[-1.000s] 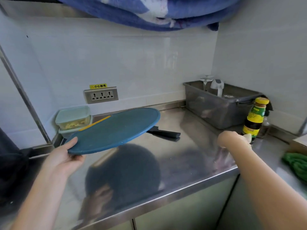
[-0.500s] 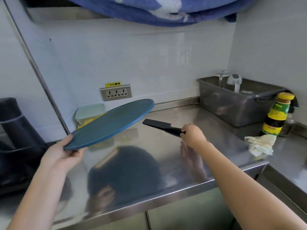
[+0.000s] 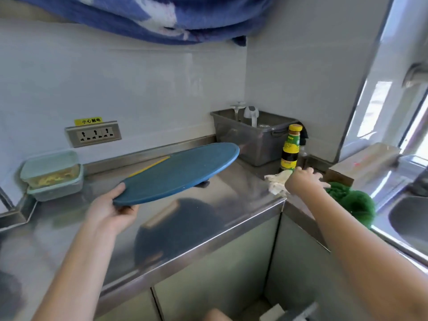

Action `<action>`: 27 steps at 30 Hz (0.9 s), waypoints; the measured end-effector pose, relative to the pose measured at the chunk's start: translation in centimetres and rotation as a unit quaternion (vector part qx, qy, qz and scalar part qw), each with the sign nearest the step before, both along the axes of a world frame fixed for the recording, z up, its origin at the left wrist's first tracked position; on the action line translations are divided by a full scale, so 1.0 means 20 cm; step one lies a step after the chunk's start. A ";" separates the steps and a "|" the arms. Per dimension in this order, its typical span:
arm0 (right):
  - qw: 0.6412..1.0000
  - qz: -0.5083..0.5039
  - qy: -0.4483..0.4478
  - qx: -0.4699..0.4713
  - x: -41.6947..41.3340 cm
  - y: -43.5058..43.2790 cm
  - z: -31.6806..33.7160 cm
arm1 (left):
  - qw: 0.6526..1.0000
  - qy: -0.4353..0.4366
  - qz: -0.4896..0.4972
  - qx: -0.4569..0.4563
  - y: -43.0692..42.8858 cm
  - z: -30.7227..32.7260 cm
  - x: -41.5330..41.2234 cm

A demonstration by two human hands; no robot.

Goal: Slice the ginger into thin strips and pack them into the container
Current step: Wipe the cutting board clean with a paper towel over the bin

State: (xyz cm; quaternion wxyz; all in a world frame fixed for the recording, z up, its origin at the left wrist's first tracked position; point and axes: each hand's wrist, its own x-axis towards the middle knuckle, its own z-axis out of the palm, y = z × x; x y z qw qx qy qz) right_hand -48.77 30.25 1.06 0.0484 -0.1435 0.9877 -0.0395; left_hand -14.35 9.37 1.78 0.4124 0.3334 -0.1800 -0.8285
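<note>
My left hand (image 3: 111,209) grips the near rim of a round blue cutting board (image 3: 180,170) and holds it tilted above the steel counter (image 3: 231,205). A lidded clear container (image 3: 51,170) with yellow ginger strips stands at the back left against the wall. A dark bit of the black knife (image 3: 204,184) shows under the board's far side; the rest is hidden. My right hand (image 3: 303,180) is blurred, its fingers stretched out beside a crumpled pale paper towel (image 3: 276,181) at the counter's right corner.
A sauce bottle (image 3: 290,149) with a yellow cap stands behind the towel, in front of a grey plastic bin (image 3: 250,137). A green scrubber (image 3: 352,202) lies beside a sink (image 3: 410,218) on the right. A wall socket (image 3: 93,134) is above the container.
My right hand left the knife handle and swung right to the paper towel. The view turned right, bringing the sink in. The board stays lifted in my left hand.
</note>
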 end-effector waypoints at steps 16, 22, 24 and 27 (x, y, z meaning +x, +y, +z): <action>0.989 -0.018 0.020 0.142 0.00 0.28 0.13 | 0.998 0.037 0.058 -0.012 -0.01 0.08 0.21; 0.980 0.118 0.143 0.067 0.22 -0.02 0.45 | 0.995 0.031 0.087 -0.049 0.00 0.18 0.39; 0.979 0.143 0.144 0.034 0.25 -0.11 0.42 | 0.994 0.027 0.090 -0.050 -0.01 0.19 0.44; 0.978 0.189 0.087 0.020 0.28 -0.20 0.25 | 0.994 0.042 0.092 -0.043 -0.04 0.16 0.49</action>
